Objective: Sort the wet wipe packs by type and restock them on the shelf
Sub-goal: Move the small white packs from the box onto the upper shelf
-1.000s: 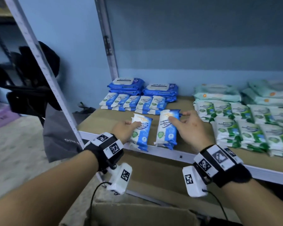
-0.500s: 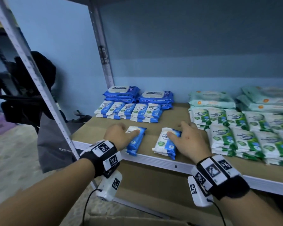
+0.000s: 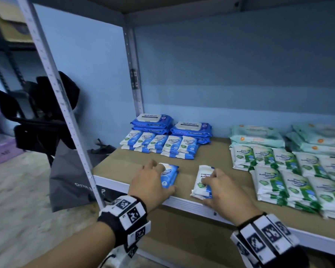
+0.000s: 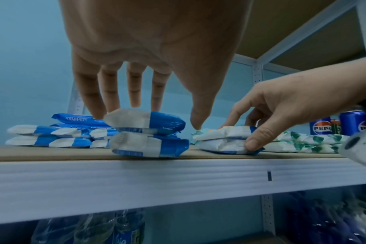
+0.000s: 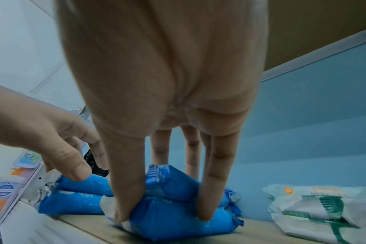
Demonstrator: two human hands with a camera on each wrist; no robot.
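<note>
Two hands, each on a stack of two small blue-and-white wipe packs; two blue Pepsi cans.

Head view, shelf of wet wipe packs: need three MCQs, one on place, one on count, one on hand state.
1. The green-and-white wipe packs lie where on the brown shelf board?
A right side
B left side
C under the left hand

2. How many small blue-and-white packs are stacked under the left hand?
A one
B two
C four

3. The right hand is:
A hanging idle
B gripping the white-and-blue pack stack
C on the upright post

Answers: 1 A, the head view shows them at right. 2 B, the left wrist view shows two layers. 3 B, thumb and fingers clamp its sides.
</note>
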